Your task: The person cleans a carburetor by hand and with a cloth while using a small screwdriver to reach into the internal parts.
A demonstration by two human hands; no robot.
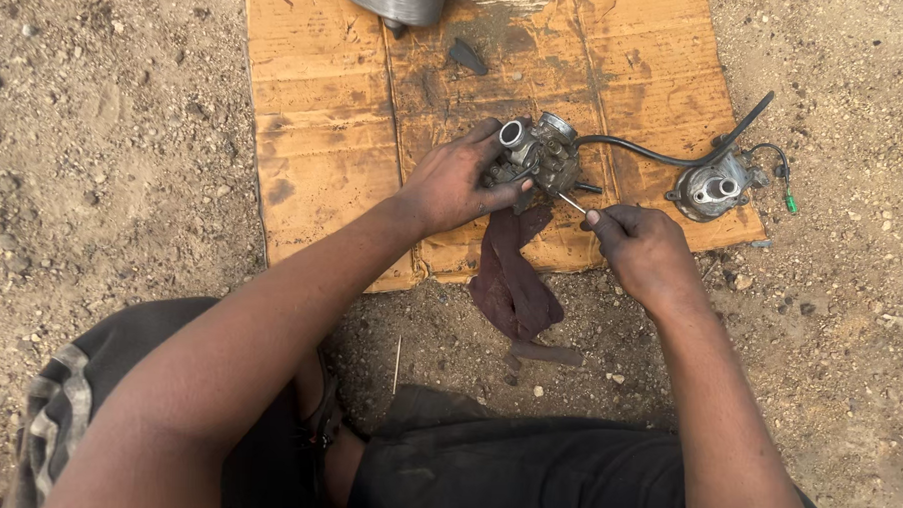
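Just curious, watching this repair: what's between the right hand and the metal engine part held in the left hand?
In the head view, a thin metal tool shaft runs from the right hand to the carburetor-like part gripped by the left hand. A dark red rag hangs beneath.

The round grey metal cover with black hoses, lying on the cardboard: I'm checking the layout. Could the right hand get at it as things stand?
Probably yes: the round grey metal cover lies uncovered just beyond the right hand, nothing between, but that hand holds a thin metal tool.

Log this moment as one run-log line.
left hand: grips carburetor | right hand: holds thin tool against it | below: dark rag, cardboard
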